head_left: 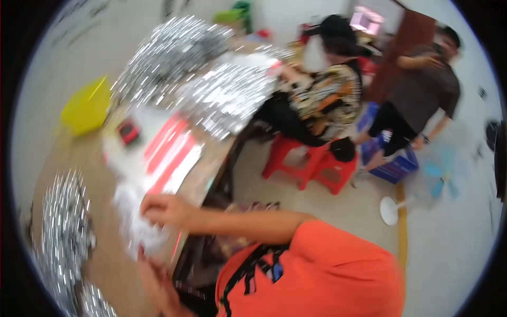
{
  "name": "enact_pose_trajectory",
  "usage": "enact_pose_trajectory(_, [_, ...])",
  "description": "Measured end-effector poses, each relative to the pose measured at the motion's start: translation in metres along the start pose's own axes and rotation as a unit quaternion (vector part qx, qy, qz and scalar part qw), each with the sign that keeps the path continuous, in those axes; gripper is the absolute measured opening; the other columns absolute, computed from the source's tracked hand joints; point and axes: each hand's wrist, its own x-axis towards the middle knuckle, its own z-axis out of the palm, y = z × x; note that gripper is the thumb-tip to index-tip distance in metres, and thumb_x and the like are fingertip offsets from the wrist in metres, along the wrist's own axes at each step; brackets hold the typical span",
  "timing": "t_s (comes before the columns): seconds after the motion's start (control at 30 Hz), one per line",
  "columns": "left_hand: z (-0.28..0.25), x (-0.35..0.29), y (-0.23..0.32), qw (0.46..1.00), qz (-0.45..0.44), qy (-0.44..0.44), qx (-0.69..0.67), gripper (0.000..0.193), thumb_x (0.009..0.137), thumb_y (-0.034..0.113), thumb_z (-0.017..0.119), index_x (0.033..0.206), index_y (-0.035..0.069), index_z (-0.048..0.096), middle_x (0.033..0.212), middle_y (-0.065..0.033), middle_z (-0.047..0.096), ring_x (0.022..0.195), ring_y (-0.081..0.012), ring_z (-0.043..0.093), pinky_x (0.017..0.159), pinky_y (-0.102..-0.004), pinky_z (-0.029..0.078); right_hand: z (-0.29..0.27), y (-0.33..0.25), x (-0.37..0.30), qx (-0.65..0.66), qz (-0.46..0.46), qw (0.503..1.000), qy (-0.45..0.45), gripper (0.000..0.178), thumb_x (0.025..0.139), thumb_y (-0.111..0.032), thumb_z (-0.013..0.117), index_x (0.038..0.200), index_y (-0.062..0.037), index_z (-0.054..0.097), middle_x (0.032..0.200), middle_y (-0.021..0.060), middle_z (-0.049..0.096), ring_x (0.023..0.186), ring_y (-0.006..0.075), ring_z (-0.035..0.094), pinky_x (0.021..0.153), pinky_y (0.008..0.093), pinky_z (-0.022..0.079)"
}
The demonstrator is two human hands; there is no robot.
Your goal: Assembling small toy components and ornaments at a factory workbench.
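- The right hand (171,212) curls its fingers at the white crumpled material (131,219); blur hides any grasp.
- The left hand (157,282) is near; its grip cannot be told.
- The material lies on the surface (105,211).

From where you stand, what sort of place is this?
Probably a small workshop for hand assembly or packing, though the picture is blurred: a long brown table bears heaps of silvery strands, red stools stand along it, and another person sits there.
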Motion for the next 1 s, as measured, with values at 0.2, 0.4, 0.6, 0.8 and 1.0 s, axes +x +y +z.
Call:
enact_pose_trajectory(0.2, [0.035, -0.006, -0.006, 0.985, -0.061, 0.068, 0.149, 0.042, 0.089, 0.014, 0.051, 0.127, -0.002, 0.043, 0.083, -0.0025, 0.054, 0.069, -0.0090, 0.053, 0.063, -0.0215, 0.043, -0.007, -0.013, -0.025, -0.119, 0.038, 0.992, 0.012, 0.011, 0.085, -0.009, 0.055, 0.093, -0.0033, 0.058, 0.079, -0.0030, 0.054, 0.067, 0.0043, 0.047, 0.059, 0.0192, 0.040])
enact_pose_trajectory(0.4, [0.036, -0.030, -0.002, 0.981, -0.041, 0.129, 0.139, 0.033, 0.088, 0.015, 0.050, 0.118, 0.000, 0.049, 0.078, -0.0003, 0.052, 0.065, -0.0069, 0.048, 0.064, -0.0205, 0.038, 0.009, 0.014, -0.025, -0.093, 0.099, 0.989, -0.056, 0.009, 0.084, -0.007, 0.058, 0.092, -0.0032, 0.059, 0.077, -0.0024, 0.055, 0.064, 0.0030, 0.047, 0.057, 0.0177, 0.038])
enact_pose_trajectory(0.6, [0.037, -0.033, 0.004, 0.974, -0.043, 0.210, 0.067, 0.035, 0.079, 0.009, 0.064, 0.110, -0.002, 0.050, 0.066, 0.0038, 0.046, 0.054, -0.0041, 0.038, 0.051, -0.0193, 0.031, 0.022, 0.022, -0.030, -0.190, -0.020, 0.974, -0.124, 0.007, 0.080, -0.001, 0.060, 0.087, -0.0040, 0.061, 0.076, -0.0008, 0.056, 0.066, 0.0052, 0.050, 0.057, 0.0195, 0.039])
enact_pose_trajectory(0.8, [0.047, -0.030, -0.006, 0.969, -0.019, 0.233, 0.085, 0.028, 0.077, 0.010, 0.067, 0.100, 0.000, 0.055, 0.065, 0.0039, 0.048, 0.055, -0.0044, 0.040, 0.051, -0.0188, 0.032, 0.024, 0.013, -0.034, -0.391, -0.210, 0.882, -0.158, 0.012, 0.072, 0.001, 0.065, 0.082, -0.0051, 0.062, 0.072, 0.0042, 0.059, 0.062, 0.0142, 0.053, 0.058, 0.0255, 0.040])
enact_pose_trajectory(1.0, [0.044, -0.026, -0.014, 0.964, -0.002, 0.250, 0.085, 0.014, 0.082, 0.016, 0.064, 0.087, 0.004, 0.057, 0.067, 0.0065, 0.045, 0.057, -0.0012, 0.037, 0.050, -0.0166, 0.030, 0.020, 0.019, -0.035, -0.384, -0.213, 0.885, -0.153, 0.012, 0.072, -0.001, 0.066, 0.082, -0.0057, 0.064, 0.075, 0.0047, 0.062, 0.065, 0.0180, 0.055, 0.060, 0.0269, 0.042])
